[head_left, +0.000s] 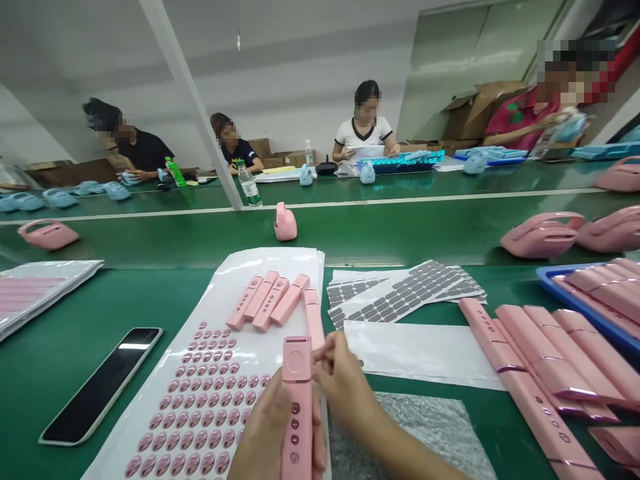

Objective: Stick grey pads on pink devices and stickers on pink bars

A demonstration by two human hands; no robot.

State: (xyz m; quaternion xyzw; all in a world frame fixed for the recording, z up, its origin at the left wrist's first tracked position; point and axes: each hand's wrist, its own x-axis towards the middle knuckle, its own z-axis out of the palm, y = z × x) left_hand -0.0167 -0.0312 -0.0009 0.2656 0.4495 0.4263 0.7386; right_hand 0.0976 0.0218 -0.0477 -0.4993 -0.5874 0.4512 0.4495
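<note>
A smartphone (100, 385) lies on the green bench (30, 400).

Bright overhead light, warped wide-angle edges

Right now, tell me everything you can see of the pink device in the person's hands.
The pink handheld device is a slim rectangular bar with a smooth, plastic-looking shell. Its upper end has a squarish face with a round recess, and a column of small dark round marks runs down its front. It stands nearly upright above a sheet of round pink stickers. The left hand grips its lower left side, and the right hand meets its right edge.
</note>
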